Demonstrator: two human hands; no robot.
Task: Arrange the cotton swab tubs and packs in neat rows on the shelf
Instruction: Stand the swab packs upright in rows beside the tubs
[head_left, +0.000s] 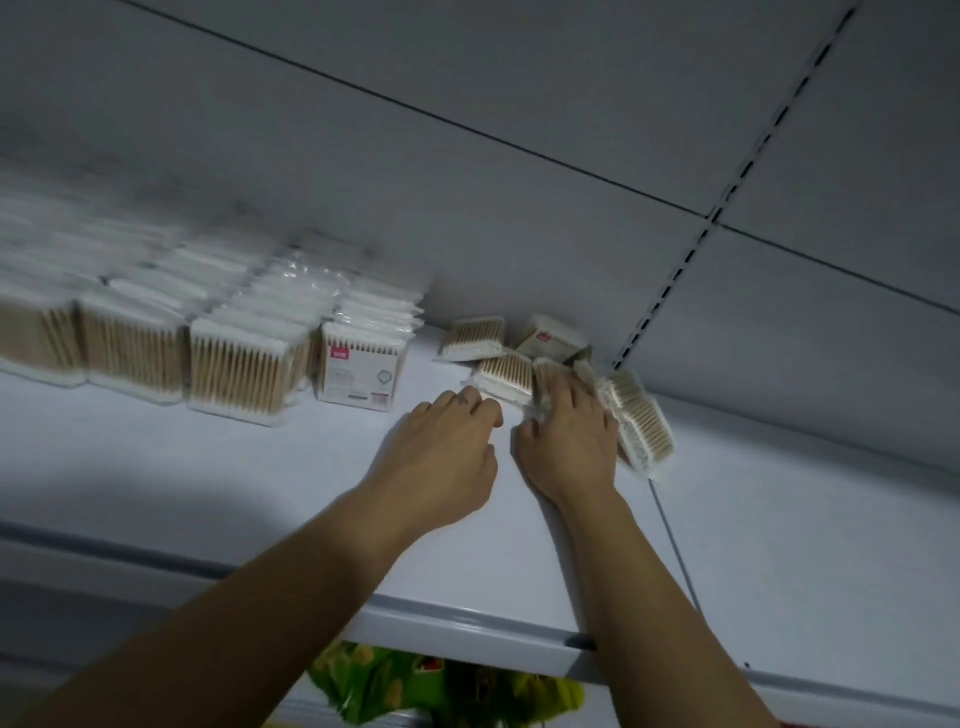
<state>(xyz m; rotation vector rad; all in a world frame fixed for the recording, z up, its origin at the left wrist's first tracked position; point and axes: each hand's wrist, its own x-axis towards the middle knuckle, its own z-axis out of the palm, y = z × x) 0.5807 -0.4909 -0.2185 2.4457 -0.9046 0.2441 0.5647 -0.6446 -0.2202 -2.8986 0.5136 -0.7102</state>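
While your right hand (569, 441) grasps a cotton swab pack (543, 376) in the loose heap (641, 426) against the back wall (519, 234), your left hand (447, 447) sits just beside; its grip unclear. Neat rows (234, 364) stand left on the shelf (208, 467). Green bag (415, 686) below.

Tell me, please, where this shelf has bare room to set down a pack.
The shelf is bare in front of the rows, in the gap between them and the loose packs, and right of the seam. Crowded: the loose packs at the back.
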